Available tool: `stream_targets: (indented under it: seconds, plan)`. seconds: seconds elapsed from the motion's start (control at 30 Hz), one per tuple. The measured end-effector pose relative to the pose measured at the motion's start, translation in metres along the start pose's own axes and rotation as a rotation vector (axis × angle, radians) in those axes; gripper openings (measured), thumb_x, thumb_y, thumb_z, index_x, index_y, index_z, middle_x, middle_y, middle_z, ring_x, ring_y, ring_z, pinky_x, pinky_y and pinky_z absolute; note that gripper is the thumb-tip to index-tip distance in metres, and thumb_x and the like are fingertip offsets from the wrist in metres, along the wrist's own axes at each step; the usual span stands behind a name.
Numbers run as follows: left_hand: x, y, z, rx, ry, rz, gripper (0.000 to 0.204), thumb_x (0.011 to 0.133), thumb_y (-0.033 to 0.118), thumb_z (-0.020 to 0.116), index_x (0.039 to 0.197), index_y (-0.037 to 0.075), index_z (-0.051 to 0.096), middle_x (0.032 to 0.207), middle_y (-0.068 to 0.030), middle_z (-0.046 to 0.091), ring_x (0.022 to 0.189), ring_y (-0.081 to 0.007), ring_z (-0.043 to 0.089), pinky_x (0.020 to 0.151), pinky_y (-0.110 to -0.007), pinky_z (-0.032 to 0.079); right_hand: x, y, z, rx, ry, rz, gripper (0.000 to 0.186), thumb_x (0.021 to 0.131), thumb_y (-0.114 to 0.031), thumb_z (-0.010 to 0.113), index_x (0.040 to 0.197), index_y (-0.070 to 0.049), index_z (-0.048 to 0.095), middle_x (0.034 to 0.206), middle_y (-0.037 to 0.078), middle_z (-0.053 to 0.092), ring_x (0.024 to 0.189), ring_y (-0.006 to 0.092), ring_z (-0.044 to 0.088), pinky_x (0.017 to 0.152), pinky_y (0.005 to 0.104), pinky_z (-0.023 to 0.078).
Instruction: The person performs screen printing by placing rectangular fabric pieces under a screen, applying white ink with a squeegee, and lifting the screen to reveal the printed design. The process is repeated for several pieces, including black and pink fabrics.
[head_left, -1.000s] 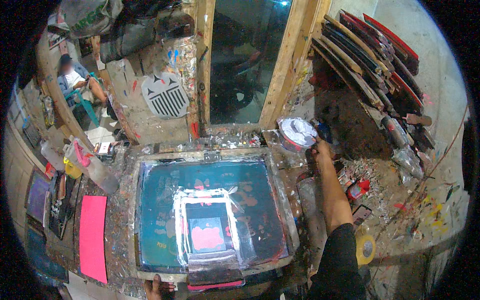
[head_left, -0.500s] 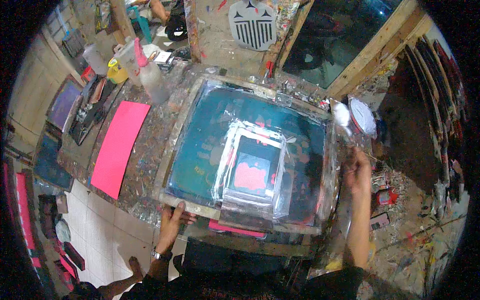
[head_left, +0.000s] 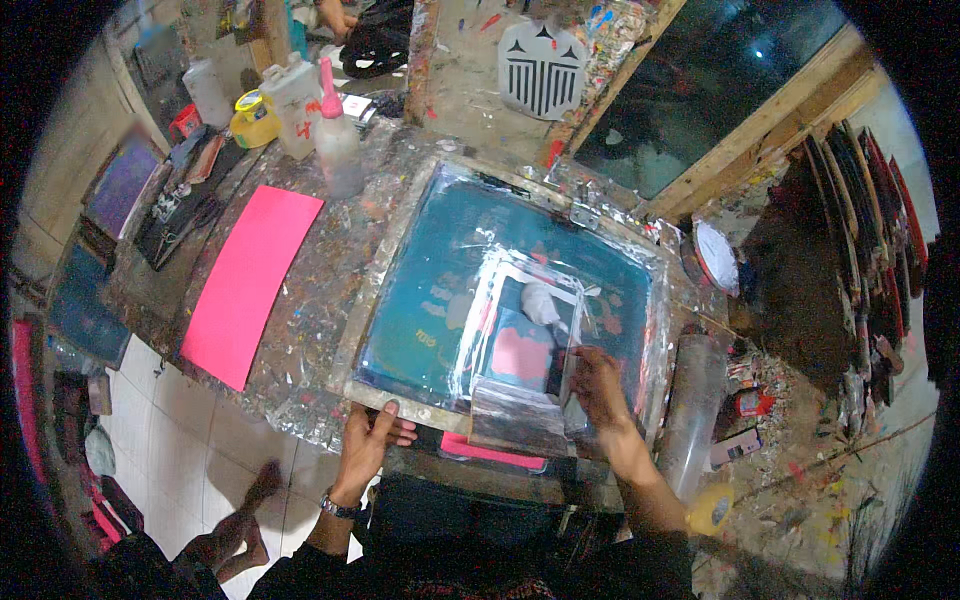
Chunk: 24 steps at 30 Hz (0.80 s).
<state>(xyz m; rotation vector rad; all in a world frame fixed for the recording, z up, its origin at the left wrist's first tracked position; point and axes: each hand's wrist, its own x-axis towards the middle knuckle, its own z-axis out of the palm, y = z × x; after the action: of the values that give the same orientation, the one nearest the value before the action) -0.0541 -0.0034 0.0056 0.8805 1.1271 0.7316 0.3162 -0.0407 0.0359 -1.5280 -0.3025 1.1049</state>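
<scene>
paint-spattered bench: left hand (head_left: 368, 440) grips screen frame (head_left: 400, 290) edge; right hand (head_left: 598, 385) holds squeegee (head_left: 572, 380) inside.

On the paint-spattered workbench (head_left: 330, 260) — 1 silkscreen frame (head_left: 400, 290) with teal mesh, 1 loose pink sheet (head_left: 250, 280), 1 more pink sheet (head_left: 490, 452) poking out beneath the frame. Along the bench's far end stand 3 plastic bottles (head_left: 338, 140) and 1 yellow-lidded jar (head_left: 250, 118). 1 clear roll (head_left: 692, 400) lies at the right — 1 yellow tape roll (head_left: 712, 508) just below it.
</scene>
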Motion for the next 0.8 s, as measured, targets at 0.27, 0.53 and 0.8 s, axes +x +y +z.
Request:
stream_targets:
  seconds: [0.27, 0.53, 0.8]
  plan:
    - [-0.002, 0.001, -0.008, 0.005, -0.021, -0.008, 0.045, 0.105, 0.031, 0.056, 0.122, -0.007, 0.04, 0.092, -0.0243, 0.07, 0.078, -0.0319, 0.074, 0.066, -0.038, 0.063, 0.008, -0.023, -0.017, -0.702, 0.056, -0.292, 0.025, 0.102, -0.024, 0.058, 0.095, -0.001, 0.064, 0.062, -0.003, 0.045, 0.05, 0.0107, 0.044, 0.047, 0.0291, 0.035]
    - [-0.007, -0.011, -0.012, 0.015, 0.084, -0.009, 0.046, 0.104, 0.036, 0.056, 0.118, -0.007, 0.044, 0.09, -0.0226, 0.07, 0.073, -0.028, 0.073, 0.065, -0.037, 0.061, 0.005, -0.135, -0.128, -0.366, 0.133, -0.311, 0.023, 0.096, -0.028, 0.061, 0.094, -0.008, 0.072, 0.067, -0.002, 0.056, 0.06, 0.0148, 0.054, 0.058, 0.0331, 0.046]
    - [0.002, -0.003, 0.0, 0.07, 0.062, -0.01, 0.047, 0.103, 0.039, 0.058, 0.113, -0.005, 0.045, 0.091, -0.0232, 0.07, 0.074, -0.0294, 0.073, 0.066, -0.038, 0.061, 0.184, -0.228, -0.29, -1.672, 0.829, -0.524, 0.026, 0.093, -0.028, 0.062, 0.097, -0.004, 0.072, 0.085, 0.019, 0.072, 0.077, 0.0387, 0.067, 0.067, 0.0486, 0.052]
